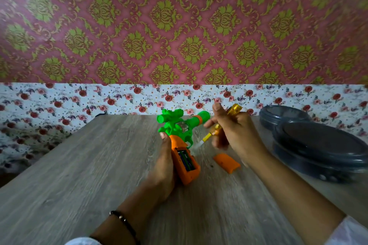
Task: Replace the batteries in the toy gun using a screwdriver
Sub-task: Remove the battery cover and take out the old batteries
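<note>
A green toy gun (177, 128) with an orange grip lies on the wooden table (89, 165), barrel pointing away to the right. My left hand (164, 167) holds the orange grip from the left, thumb up along its side. The battery compartment (186, 160) in the grip is uncovered and batteries show inside. The orange cover (226, 162) lies loose on the table to the right of the grip. My right hand (233, 131) grips a yellow-handled screwdriver (214, 132) just right of the gun, its blurred tip pointing down-left toward the trigger area.
Two dark grey round lidded containers (318, 145) sit at the table's right side, close behind my right forearm. A floral-papered wall (119, 99) rises behind the table's far edge. A beaded bracelet (123, 223) is on my left wrist.
</note>
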The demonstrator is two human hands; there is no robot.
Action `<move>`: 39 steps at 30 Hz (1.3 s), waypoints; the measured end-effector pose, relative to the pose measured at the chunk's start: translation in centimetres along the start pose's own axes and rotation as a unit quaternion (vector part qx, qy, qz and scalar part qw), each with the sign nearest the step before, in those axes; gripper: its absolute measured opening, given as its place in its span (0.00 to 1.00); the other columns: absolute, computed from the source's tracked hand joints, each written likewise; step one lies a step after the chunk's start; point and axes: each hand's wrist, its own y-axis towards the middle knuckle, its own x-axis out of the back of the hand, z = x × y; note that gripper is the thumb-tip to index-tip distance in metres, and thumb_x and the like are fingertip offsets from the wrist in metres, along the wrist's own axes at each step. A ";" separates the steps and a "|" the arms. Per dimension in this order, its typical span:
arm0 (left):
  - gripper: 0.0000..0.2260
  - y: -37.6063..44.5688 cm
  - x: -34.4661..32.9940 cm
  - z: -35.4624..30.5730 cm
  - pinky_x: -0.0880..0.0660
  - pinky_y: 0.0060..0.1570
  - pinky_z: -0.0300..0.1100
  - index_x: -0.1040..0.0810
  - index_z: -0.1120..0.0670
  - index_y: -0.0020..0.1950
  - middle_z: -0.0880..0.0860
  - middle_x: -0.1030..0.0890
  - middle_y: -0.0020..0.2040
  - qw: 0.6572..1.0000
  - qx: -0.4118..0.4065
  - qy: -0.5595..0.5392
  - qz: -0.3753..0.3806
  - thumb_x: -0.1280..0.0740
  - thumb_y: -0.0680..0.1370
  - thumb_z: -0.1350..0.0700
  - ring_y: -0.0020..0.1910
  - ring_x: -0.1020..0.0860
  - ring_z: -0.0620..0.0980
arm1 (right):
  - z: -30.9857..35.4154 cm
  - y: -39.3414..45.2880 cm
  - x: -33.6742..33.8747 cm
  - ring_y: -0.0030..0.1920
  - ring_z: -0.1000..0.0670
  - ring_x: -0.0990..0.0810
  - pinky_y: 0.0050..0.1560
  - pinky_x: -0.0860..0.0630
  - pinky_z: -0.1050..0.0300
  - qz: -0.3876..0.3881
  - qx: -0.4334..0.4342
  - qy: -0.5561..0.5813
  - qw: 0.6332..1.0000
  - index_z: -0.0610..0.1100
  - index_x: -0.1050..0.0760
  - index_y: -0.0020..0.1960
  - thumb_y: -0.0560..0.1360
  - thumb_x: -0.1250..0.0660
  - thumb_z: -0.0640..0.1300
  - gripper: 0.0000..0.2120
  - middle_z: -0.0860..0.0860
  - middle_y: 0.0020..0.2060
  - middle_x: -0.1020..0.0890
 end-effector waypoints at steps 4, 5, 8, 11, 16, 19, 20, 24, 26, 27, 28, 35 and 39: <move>0.28 -0.3 -0.1 -0.2 0.24 0.46 0.49 0.26 0.54 0.48 0.60 0.22 0.43 1.000 -0.013 -0.007 0.002 0.54 0.77 0.33 0.41 0.23 0.55 | 0.5 1.8 -1.6 0.35 0.45 0.21 0.32 0.22 0.56 0.076 -0.082 0.130 0.985 0.37 0.23 0.46 0.73 0.33 0.44 0.09 0.41 0.36 0.20; 0.27 -0.4 -0.1 -0.3 0.25 0.48 0.50 0.27 0.53 0.47 0.60 0.22 0.44 1.000 -0.018 -0.005 0.003 0.54 0.77 0.34 0.42 0.23 0.55 | 0.4 2.2 -1.9 0.34 0.46 0.21 0.33 0.21 0.57 0.070 -0.084 0.152 0.982 0.37 0.23 0.45 0.73 0.33 0.36 0.02 0.42 0.35 0.21; 0.26 -0.4 0.0 -0.2 0.25 0.50 0.50 0.27 0.52 0.45 0.59 0.22 0.44 1.000 -0.025 0.005 0.008 0.55 0.78 0.35 0.44 0.23 0.56 | -0.7 2.7 -2.5 0.32 0.48 0.22 0.35 0.20 0.57 0.031 -0.055 0.177 0.982 0.38 0.23 0.42 0.72 0.35 0.29 0.06 0.45 0.32 0.21; 0.25 0.0 0.3 -0.1 0.24 0.51 0.52 0.27 0.50 0.48 0.59 0.22 0.45 1.000 -0.028 0.002 0.013 0.54 0.76 0.33 0.46 0.22 0.56 | -2.0 2.3 -2.8 0.34 0.47 0.21 0.37 0.21 0.53 0.037 -0.044 0.144 0.988 0.40 0.25 0.43 0.77 0.36 0.38 0.04 0.46 0.30 0.22; 0.29 1.1 0.8 0.4 0.22 0.46 0.50 0.29 0.49 0.57 0.59 0.21 0.51 1.000 -0.021 -0.006 0.021 0.51 0.70 0.30 0.50 0.21 0.55 | -3.7 1.9 -2.8 0.30 0.48 0.20 0.30 0.21 0.55 0.022 -0.074 0.061 0.995 0.42 0.30 0.45 0.79 0.39 0.46 0.08 0.46 0.28 0.23; 0.27 1.5 1.1 0.6 0.22 0.43 0.48 0.28 0.47 0.57 0.56 0.18 0.49 0.998 -0.042 -0.010 0.038 0.52 0.73 0.31 0.46 0.18 0.52 | -4.5 1.8 -3.0 0.31 0.46 0.19 0.35 0.20 0.51 0.042 -0.083 0.068 0.993 0.40 0.28 0.46 0.77 0.36 0.42 0.05 0.45 0.29 0.22; 0.26 1.6 1.1 0.7 0.22 0.44 0.47 0.27 0.46 0.57 0.54 0.16 0.47 0.998 -0.049 -0.006 0.048 0.53 0.74 0.31 0.45 0.17 0.51 | -4.7 1.8 -3.1 0.32 0.46 0.19 0.38 0.19 0.49 0.049 -0.078 0.067 0.993 0.40 0.28 0.45 0.76 0.35 0.40 0.04 0.46 0.29 0.22; 0.28 2.1 1.5 1.0 0.23 0.45 0.46 0.26 0.45 0.61 0.50 0.15 0.46 0.995 -0.072 0.003 0.062 0.55 0.76 0.33 0.44 0.16 0.46 | -5.2 1.8 -3.4 0.37 0.46 0.18 0.45 0.19 0.49 0.098 -0.052 0.071 0.991 0.41 0.26 0.43 0.75 0.34 0.35 0.04 0.45 0.33 0.19; 0.28 2.3 1.6 1.0 0.23 0.47 0.46 0.25 0.46 0.59 0.50 0.15 0.46 0.995 -0.074 -0.002 0.061 0.56 0.76 0.33 0.44 0.17 0.47 | -5.2 1.7 -3.4 0.38 0.46 0.18 0.46 0.19 0.51 0.113 -0.043 0.071 0.990 0.41 0.25 0.43 0.75 0.35 0.33 0.05 0.43 0.35 0.19; 0.28 2.3 1.7 1.0 0.23 0.48 0.46 0.24 0.46 0.58 0.50 0.15 0.46 0.995 -0.074 -0.003 0.062 0.56 0.77 0.33 0.45 0.17 0.47 | -5.3 1.7 -3.4 0.39 0.46 0.18 0.45 0.18 0.51 0.116 -0.042 0.072 0.990 0.40 0.25 0.43 0.75 0.35 0.33 0.05 0.43 0.35 0.19; 0.27 2.3 1.7 1.1 0.23 0.48 0.46 0.24 0.46 0.58 0.50 0.15 0.47 0.995 -0.075 -0.003 0.063 0.56 0.77 0.34 0.45 0.17 0.47 | -5.3 1.7 -3.3 0.39 0.46 0.18 0.45 0.18 0.51 0.117 -0.040 0.072 0.990 0.40 0.24 0.43 0.75 0.35 0.32 0.05 0.43 0.35 0.19; 0.37 2.3 1.7 1.1 0.26 0.50 0.47 0.27 0.52 0.67 0.51 0.17 0.43 0.994 -0.078 0.011 0.074 0.50 0.69 0.30 0.41 0.18 0.46 | -5.2 1.7 -3.5 0.37 0.45 0.17 0.44 0.18 0.48 0.103 -0.011 0.028 0.994 0.42 0.24 0.41 0.75 0.34 0.34 0.06 0.43 0.35 0.18; 0.36 2.0 1.3 1.2 0.25 0.55 0.49 0.26 0.54 0.65 0.50 0.16 0.42 0.992 -0.091 0.029 0.080 0.50 0.69 0.31 0.43 0.18 0.45 | -5.7 1.5 -3.6 0.36 0.47 0.16 0.44 0.18 0.45 0.072 0.043 -0.060 0.995 0.45 0.23 0.41 0.75 0.32 0.39 0.05 0.45 0.34 0.17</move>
